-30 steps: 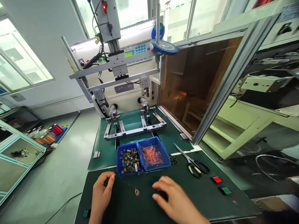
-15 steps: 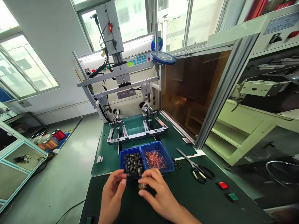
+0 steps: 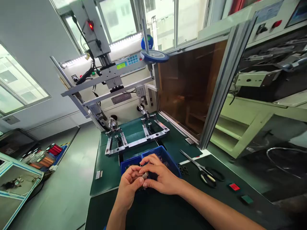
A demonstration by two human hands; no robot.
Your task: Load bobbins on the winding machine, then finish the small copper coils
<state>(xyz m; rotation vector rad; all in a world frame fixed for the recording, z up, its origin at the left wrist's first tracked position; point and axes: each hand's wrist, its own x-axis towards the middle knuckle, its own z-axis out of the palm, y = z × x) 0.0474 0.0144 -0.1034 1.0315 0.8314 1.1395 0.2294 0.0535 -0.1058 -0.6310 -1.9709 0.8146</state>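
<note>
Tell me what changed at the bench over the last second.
The left hand and right hand have come together from apart on the dark green mat, rising in front of the blue trays, and now pinch a small metal piece between them. The small copper coil seen earlier on the mat is out of sight. The scissors and fixture stayed put.

Small metal cylinder (image 3: pixel 145 175), pinched, tilted
</note>
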